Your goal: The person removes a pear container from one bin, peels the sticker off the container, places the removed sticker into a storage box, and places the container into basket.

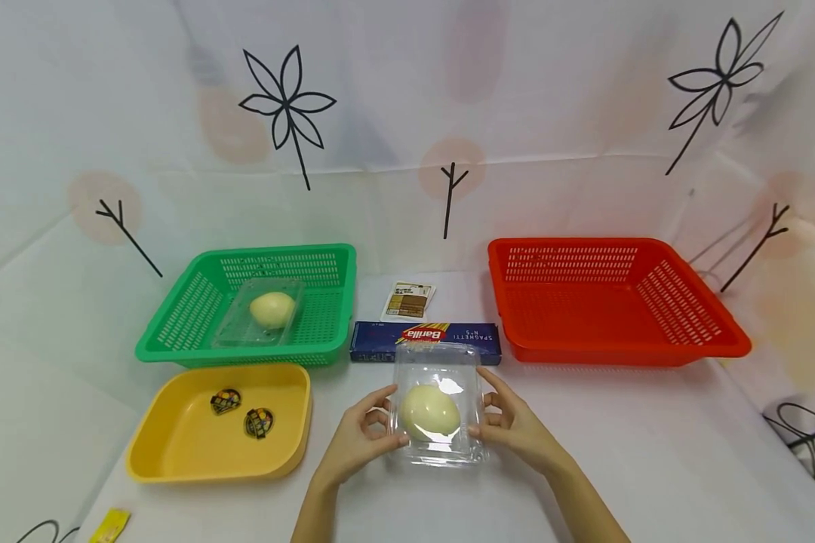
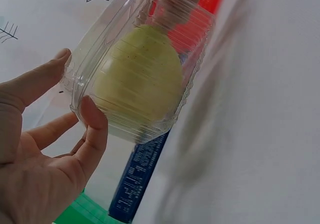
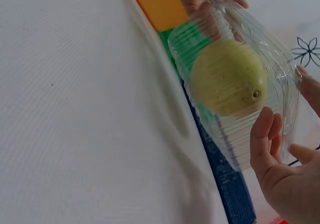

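Note:
Between both hands is a clear plastic clamshell box with a pale yellow, rounded fruit inside, lifted off the table. My left hand grips its left side, thumb at the near face and fingers curled at the edge. On the opposite side my right hand pinches the box between thumb and fingers. In the right wrist view the fruit shows small specks and a dark stem scar through the ribbed plastic. The lid side of the clamshell lies against the left fingertips in the left wrist view.
A green basket at the back left holds a similar boxed fruit. A yellow tray contains two small dark packets. Behind the hands lie a blue spaghetti box and sachets. A red basket stands back right.

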Demonstrator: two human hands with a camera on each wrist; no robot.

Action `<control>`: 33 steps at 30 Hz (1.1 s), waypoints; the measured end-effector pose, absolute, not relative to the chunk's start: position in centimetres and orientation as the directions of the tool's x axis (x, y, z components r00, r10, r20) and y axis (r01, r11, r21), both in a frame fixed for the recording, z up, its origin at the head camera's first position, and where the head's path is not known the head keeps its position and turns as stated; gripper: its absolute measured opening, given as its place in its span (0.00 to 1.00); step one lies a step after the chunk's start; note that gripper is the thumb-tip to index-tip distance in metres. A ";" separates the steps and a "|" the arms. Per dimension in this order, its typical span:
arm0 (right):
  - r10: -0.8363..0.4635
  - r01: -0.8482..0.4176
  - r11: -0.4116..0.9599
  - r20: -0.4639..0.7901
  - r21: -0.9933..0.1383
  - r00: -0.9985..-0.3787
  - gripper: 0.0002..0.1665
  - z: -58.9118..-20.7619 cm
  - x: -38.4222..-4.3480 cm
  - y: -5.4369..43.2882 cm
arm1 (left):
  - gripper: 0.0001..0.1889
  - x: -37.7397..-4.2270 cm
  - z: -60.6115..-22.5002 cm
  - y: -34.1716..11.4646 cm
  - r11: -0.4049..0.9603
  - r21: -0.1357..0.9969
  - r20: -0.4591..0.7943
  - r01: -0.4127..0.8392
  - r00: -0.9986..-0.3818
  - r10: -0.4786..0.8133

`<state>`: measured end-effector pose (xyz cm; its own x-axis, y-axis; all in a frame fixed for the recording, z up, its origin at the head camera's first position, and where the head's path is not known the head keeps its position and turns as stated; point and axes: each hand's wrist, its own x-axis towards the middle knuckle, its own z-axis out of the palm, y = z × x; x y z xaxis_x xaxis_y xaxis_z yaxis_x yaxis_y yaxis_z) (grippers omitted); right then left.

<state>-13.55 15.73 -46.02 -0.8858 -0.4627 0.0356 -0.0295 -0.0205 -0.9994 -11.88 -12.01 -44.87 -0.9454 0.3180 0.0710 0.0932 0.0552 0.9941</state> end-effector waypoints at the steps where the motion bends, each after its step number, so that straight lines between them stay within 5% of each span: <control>1: -0.464 -0.035 -0.019 0.040 -0.999 -0.885 0.54 -45.8 -13.6 15.7 | 0.38 -11.9 -44.6 -12.1 0.048 0.994 0.075 0.095 -0.945 0.317; 18: -0.450 -0.114 0.023 0.091 -0.993 -0.888 0.52 -40.9 -15.6 14.4 | 0.34 -12.5 -40.5 -13.3 -0.118 0.968 0.247 0.222 -0.927 0.283; 25: -0.385 -0.110 0.017 0.095 -0.994 -0.918 0.48 -39.4 -16.9 13.3 | 0.29 -13.1 -39.2 -13.5 -0.136 0.953 0.290 0.270 -0.943 0.164; 33: -0.307 -0.108 0.027 0.095 -0.994 -0.947 0.42 -38.0 -19.1 10.7 | 0.23 -14.2 -37.5 -13.3 -0.107 0.976 0.184 0.191 -0.980 -0.071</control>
<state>-19.13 10.65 -38.04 -0.9470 -0.3069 0.0945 -0.1080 0.0272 -0.9938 -14.20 -13.32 -37.54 -0.9804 -0.0707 0.1839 0.1908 -0.1073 0.9757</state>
